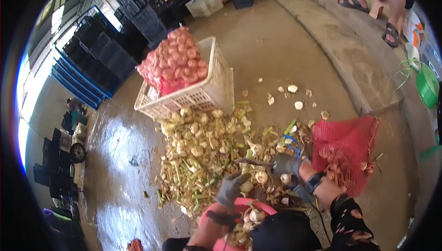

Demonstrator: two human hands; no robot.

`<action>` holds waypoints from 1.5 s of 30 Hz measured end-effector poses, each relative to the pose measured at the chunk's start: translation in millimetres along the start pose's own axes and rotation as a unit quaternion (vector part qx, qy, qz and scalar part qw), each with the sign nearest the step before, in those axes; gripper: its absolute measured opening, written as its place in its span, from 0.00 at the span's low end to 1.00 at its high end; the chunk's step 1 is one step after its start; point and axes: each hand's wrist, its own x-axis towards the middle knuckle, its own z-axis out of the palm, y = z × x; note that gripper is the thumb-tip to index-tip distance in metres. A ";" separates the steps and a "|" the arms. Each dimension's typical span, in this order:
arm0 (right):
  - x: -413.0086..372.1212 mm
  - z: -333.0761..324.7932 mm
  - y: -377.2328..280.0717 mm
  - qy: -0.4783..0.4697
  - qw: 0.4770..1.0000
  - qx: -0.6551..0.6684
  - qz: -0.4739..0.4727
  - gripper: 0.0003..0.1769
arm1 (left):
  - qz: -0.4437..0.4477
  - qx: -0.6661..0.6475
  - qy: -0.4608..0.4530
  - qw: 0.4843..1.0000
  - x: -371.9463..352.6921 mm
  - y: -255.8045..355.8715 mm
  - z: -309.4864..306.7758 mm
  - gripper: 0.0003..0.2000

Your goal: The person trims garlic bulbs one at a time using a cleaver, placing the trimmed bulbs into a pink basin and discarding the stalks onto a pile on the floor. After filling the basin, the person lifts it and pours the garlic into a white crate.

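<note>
My left hand (230, 190), in a grey glove, is over the rim of a pink basin (267, 207) with garlic bulbs in it. Its fingers are bent near a pale bulb, and I cannot make out whether it grips that bulb. Wrapped round the handle of a knife (253, 161), my gloved right hand (286, 164) has the blade pointing left. A pile of garlic bulbs and cut stalks (198, 145) lies on the floor beyond both hands. To the right of my right hand rests a red mesh bag (343, 145) with some bulbs inside.
A white crate (221, 85) holds a full mesh sack of garlic (177, 62). Black crates (138, 7) are stacked behind it. A concrete step (340, 57) runs along the right, where a seated person's legs (393, 2) and a green twine roll (427, 86) show.
</note>
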 end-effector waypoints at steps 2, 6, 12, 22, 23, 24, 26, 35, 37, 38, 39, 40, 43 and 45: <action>2.0 -0.3 15.2 -0.040 0.996 -0.069 -0.045 0.11 | 0.205 0.284 -0.036 0.936 4.9 -19.6 -30.1 0.13; 24.2 52.2 118.4 0.084 0.950 -0.275 -0.122 0.10 | 0.189 0.255 -0.065 0.946 -35.6 22.2 -48.4 0.14; -30.3 -4.5 80.9 0.158 0.894 0.343 0.243 0.10 | 0.056 0.428 -0.186 0.883 3.5 8.8 -51.2 0.20; -55.6 26.7 79.4 0.150 0.874 0.381 0.263 0.13 | -0.173 0.041 0.072 0.981 177.8 -33.2 40.0 0.22; -56.2 27.6 91.2 0.157 0.910 0.278 0.265 0.14 | -0.096 -0.024 0.001 0.995 162.1 -39.0 36.4 0.19; -52.7 23.5 93.2 0.162 0.936 0.174 0.260 0.15 | -0.017 -0.088 -0.067 0.994 149.9 -47.7 25.6 0.16; -42.8 18.8 62.4 0.156 0.959 0.019 0.238 0.17 | 0.042 -0.086 -0.179 0.979 120.7 -58.1 10.6 0.11; -9.7 31.5 64.1 0.056 0.979 -0.029 0.194 0.15 | 0.374 0.307 -0.125 0.866 44.3 -21.0 -14.0 0.13; -10.7 38.9 90.7 0.158 0.959 0.032 0.232 0.13 | -0.048 -0.378 -0.059 0.923 31.5 -25.2 -11.1 0.15; -16.7 49.5 100.6 0.202 0.943 0.064 0.255 0.12 | 0.100 -0.112 -0.017 0.988 27.3 -28.8 -5.9 0.15; -21.6 52.8 88.0 0.214 0.954 0.014 0.211 0.11 | 0.208 0.167 0.101 0.958 23.3 -32.5 -0.7 0.17; -24.3 51.1 60.3 0.230 0.959 -0.037 0.163 0.10 | 0.151 0.011 0.090 0.984 38.3 -55.8 1.0 0.17; -24.7 58.2 3.0 0.262 0.963 -0.055 -0.028 0.07 | 0.264 -0.216 0.064 0.938 95.2 -176.9 4.6 0.17; -19.8 62.7 -17.2 0.254 0.960 -0.055 -0.106 0.09 | 0.293 0.040 0.096 0.951 99.8 -187.1 16.0 0.16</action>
